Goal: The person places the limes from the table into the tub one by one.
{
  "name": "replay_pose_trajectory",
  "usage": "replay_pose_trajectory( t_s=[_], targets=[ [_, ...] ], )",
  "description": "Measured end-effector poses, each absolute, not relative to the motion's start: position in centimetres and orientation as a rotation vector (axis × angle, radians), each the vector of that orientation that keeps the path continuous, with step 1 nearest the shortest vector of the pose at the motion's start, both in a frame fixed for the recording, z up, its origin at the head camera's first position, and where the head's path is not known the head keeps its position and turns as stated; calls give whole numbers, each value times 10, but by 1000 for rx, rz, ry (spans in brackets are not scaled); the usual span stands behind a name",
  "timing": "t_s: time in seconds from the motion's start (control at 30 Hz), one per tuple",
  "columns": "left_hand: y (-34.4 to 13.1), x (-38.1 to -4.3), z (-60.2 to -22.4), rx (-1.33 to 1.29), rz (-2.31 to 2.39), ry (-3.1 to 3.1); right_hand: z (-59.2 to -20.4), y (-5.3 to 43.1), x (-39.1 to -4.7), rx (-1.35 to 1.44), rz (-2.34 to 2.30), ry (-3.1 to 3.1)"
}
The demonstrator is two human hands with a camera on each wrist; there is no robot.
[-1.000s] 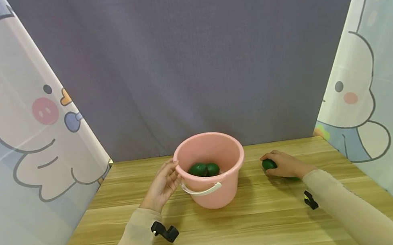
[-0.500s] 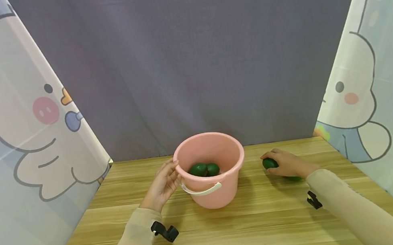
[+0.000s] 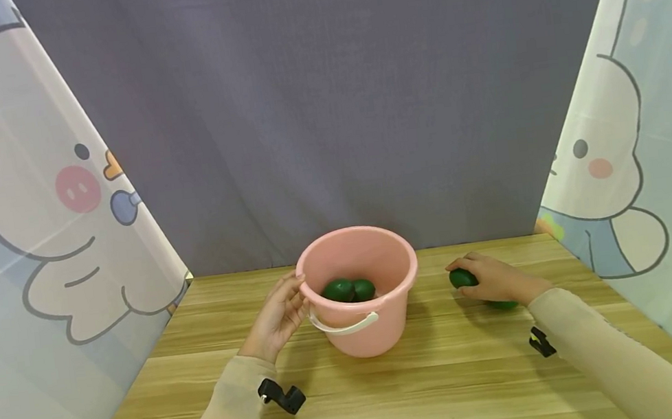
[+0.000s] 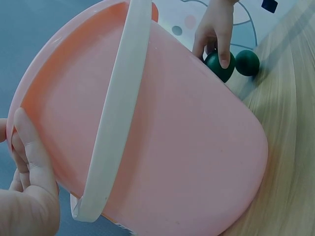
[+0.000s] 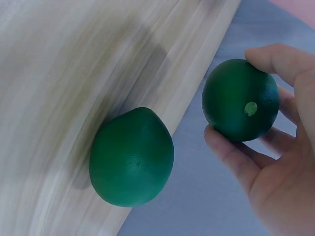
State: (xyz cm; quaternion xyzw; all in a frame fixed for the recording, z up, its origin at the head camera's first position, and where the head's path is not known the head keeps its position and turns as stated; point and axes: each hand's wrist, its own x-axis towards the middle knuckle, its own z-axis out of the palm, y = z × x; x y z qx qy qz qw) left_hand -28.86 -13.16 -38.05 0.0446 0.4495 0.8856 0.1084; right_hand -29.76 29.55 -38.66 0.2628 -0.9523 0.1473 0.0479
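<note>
My left hand [image 3: 279, 313] grips the rim of a pink bucket [image 3: 374, 326] at its left side, thumb and fingertips right at the lip. In the left wrist view the white handle [image 4: 118, 113] hangs across the bucket's side. Two smooth dark green avocados [image 3: 339, 290] lie in the bucket. To the right of it, my right hand [image 3: 496, 279] holds another avocado [image 5: 238, 101] between thumb and fingers, its pale stem spot showing in the right wrist view. A further avocado [image 5: 133, 160] lies on the table beside that hand, partly hidden under it in the head view.
The wood-grain table [image 3: 395, 396] ends at a dark grey curtain [image 3: 336, 99] behind the bucket. Curtains with cartoon animals [image 3: 72, 191] hang on both sides. Black camera mounts [image 3: 282, 395] stick out from both sleeves.
The right hand has shifted slightly to the right with the avocado in its grip, and more of the avocado on the table shows under it. The left hand and the bucket stay still.
</note>
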Motion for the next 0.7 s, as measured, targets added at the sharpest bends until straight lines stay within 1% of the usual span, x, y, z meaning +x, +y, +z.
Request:
replay_pose_trajectory(
  t_s=[0.33,0.7],
  targets=[
    [-130,-286,-379,127,2613,1312,-385,297,-296,812,447,-2898],
    [-130,-287,-378,117,2616,1309,-371,298,-290,811,432,-2909]
  ],
)
